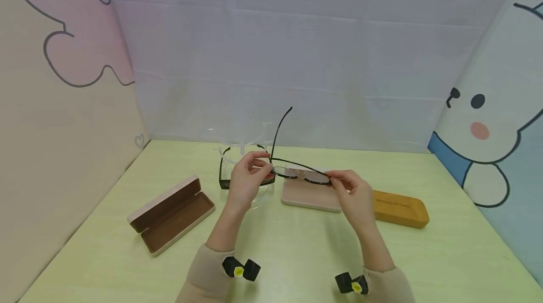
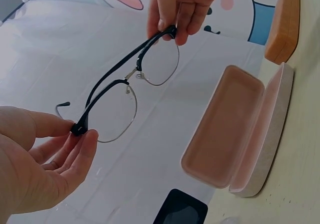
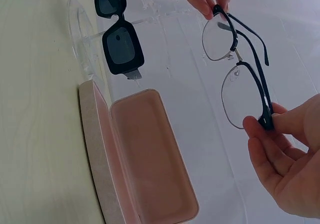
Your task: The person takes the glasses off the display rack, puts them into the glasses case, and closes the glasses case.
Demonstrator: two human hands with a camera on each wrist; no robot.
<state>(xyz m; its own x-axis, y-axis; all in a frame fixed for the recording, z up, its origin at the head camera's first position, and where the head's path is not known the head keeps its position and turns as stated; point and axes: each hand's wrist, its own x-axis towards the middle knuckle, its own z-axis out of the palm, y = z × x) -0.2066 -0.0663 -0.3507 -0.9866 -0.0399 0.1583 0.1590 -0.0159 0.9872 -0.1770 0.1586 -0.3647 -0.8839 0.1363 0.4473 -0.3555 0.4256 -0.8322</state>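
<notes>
Black half-rim eyeglasses (image 1: 317, 182) are held up in the air between both hands, lenses clear with thin metal lower rims. My left hand (image 1: 247, 180) pinches one end of the frame at the hinge between thumb and fingers. The opposite end is pinched by my right hand (image 1: 354, 197). One temple stands out, pointing up and away in the head view; the other lies folded across behind the lenses. Behind and below the glasses is an open pale pink case (image 3: 152, 156), whose visible lining is bare.
Dark sunglasses (image 3: 123, 46) sit on a clear display stand (image 3: 77, 31) behind my left hand. An open case with brown lining (image 1: 176, 225) lies at the left. At the right is a closed mustard case (image 1: 400, 209). A pale curtain (image 1: 288, 58) hangs behind the table (image 1: 292, 256).
</notes>
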